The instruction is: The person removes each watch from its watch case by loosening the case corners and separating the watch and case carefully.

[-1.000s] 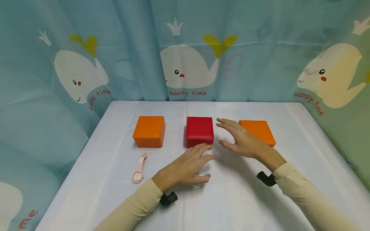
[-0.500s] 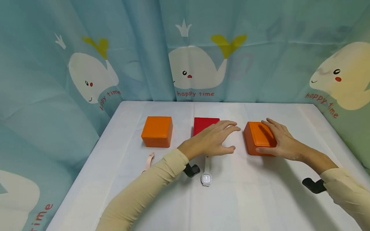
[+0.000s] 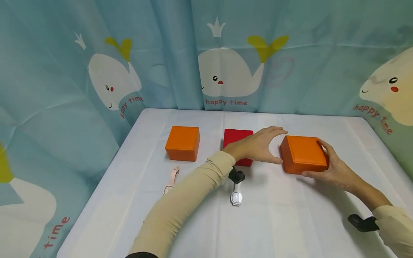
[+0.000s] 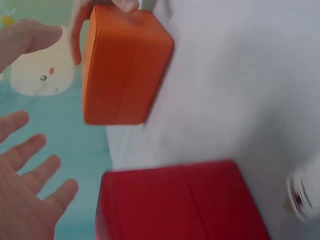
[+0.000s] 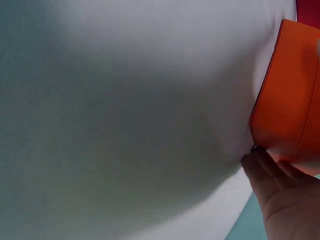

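Note:
An orange box [image 3: 304, 152] with a rounded lid stands at the right of the table, and my right hand [image 3: 336, 171] grips it by its right side, thumb at the front and fingers toward the back corner. My left hand [image 3: 258, 145] reaches over a red box [image 3: 235, 135], its thumb and fingers spread toward the left side of that orange box. In the left wrist view a gap shows between the left fingers [image 4: 37, 145] and the orange box [image 4: 125, 70]. From the right wrist, my right fingers [image 5: 267, 172] touch the box's side.
Another orange box [image 3: 183, 139] stands at the back left. A pink wristwatch [image 3: 171, 181], partly behind my left sleeve, and a white wristwatch [image 3: 236, 197] lie on the white table [image 3: 290, 222]. A blue whale-print curtain [image 3: 167, 75] hangs behind.
Both hands have moved right, the right one onto the right orange box, the left one across the red box. The orange box has turned slightly. The head view has shifted right.

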Motion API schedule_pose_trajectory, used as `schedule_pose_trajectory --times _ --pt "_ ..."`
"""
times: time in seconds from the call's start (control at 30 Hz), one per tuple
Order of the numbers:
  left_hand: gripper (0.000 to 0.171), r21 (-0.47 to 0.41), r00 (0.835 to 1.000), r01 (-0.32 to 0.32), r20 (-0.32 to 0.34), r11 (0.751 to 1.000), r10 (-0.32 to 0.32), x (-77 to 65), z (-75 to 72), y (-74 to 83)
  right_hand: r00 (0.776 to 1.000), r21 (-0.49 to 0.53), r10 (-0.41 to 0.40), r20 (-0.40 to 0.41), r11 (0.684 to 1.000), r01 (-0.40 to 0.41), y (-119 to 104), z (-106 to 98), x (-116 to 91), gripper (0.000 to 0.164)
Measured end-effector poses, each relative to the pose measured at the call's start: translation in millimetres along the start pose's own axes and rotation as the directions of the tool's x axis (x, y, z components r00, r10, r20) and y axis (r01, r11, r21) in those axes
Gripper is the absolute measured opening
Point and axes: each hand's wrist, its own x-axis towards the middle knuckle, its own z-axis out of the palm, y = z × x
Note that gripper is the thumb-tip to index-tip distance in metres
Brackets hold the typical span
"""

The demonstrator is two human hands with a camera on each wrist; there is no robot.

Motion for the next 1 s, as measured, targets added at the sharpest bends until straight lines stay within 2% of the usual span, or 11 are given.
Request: schedule_pose_trajectory --times 0.13,0.37,0.5,0.57,0.63,0.8,0.87,1.0 --pt "0.094 0.013 0.997 0.051 0.054 0.999 -0.052 18.2 6.9 6.9 1.000 0.009 0.007 -0.022 1.000 -0.007 4 -3 0 0.124" --pt "0.102 0.138 0.983 0.118 0.122 0.983 -0.135 49.7 18.0 19.6 0.998 -0.111 0.024 -0.057 0.993 -0.030 8 -5 -1 0.108" --pt "0.101 0.271 0.972 0.146 0.139 0.951 -0.189 57.5 31.7 25.2 0.998 -0.132 0.025 -0.059 0.991 -0.033 10 -1 -1 0.101" --pt "0.101 0.348 0.970 0.134 0.147 0.928 -0.196 59.0 36.9 30.7 0.998 -0.132 0.023 -0.061 0.991 -0.030 13 2 -3 0.100" --pt "0.096 0.388 0.972 0.125 0.138 0.913 -0.192 60.4 39.4 35.0 0.998 -0.128 0.009 -0.065 0.992 -0.018 14 5 -5 0.098" --pt "0.064 0.353 0.980 0.141 0.082 0.925 -0.181 66.2 35.4 37.9 0.995 -0.126 -0.027 -0.097 0.992 0.014 15 6 -8 0.093" --pt "0.059 0.329 0.980 0.155 0.067 0.932 -0.187 69.4 32.2 37.6 0.995 -0.129 -0.028 -0.097 0.991 0.015 15 4 -8 0.095" --pt "0.059 0.343 0.977 0.173 0.060 0.924 -0.205 75.2 27.5 39.3 0.996 -0.133 -0.027 -0.088 0.991 0.015 14 0 -5 0.096"
